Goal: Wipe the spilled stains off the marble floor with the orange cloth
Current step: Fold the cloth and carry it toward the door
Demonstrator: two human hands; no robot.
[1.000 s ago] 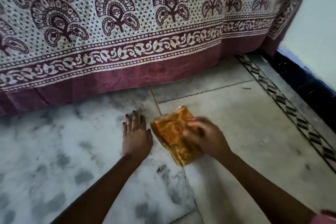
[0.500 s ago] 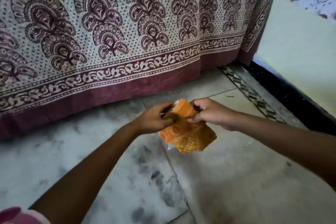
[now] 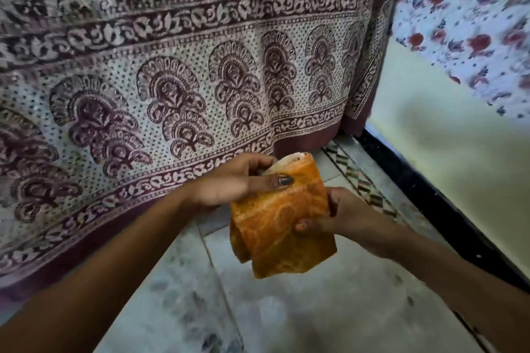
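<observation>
While we've got the orange cloth [image 3: 282, 219] lifted off the marble floor [image 3: 309, 321], both hands are pinched shut on it: left hand [image 3: 229, 183] near the top fold, right hand [image 3: 341, 216] on the side, probably refolding for a clean face.

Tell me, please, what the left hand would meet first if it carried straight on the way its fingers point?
The left hand already grips the cloth; beyond it, probably the patterned floor border, though depth is unclear.
</observation>
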